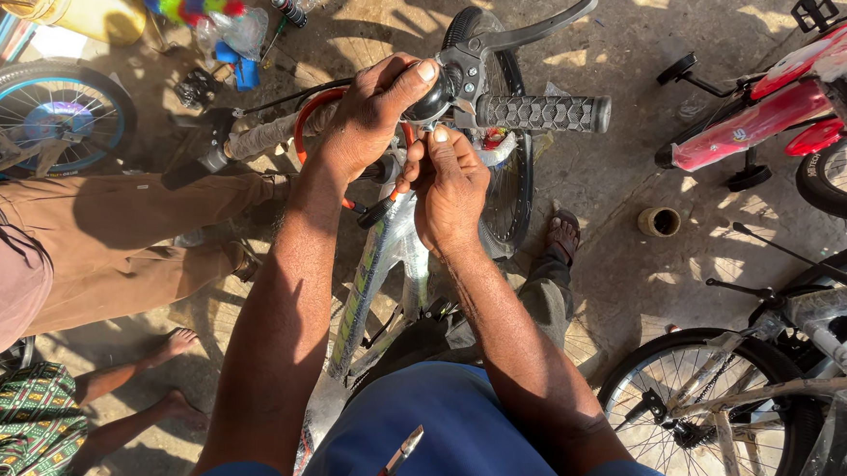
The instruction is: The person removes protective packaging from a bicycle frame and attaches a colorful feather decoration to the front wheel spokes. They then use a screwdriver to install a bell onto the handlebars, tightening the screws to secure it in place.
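Observation:
I look down on a bicycle handlebar (284,129) wrapped in plastic. My left hand (372,110) grips the bar at the black shifter and brake clamp (451,80), thumb pressed on top. My right hand (450,186) pinches at the underside of that clamp with its fingertips. A black rubber grip (543,111) sticks out to the right, and the black brake lever (536,27) points up right. The bike's front wheel (512,199) and wrapped frame (368,283) run down between my arms. A red-handled tool (394,462) sits at my blue shirt.
A person in brown trousers (105,241) sits at the left, another's bare feet (171,346) below. A red bicycle (788,93) lies upper right, a white-framed bicycle (773,392) lower right. A small tape roll (658,221) rests on the concrete. A blue-rimmed wheel (53,117) stands left.

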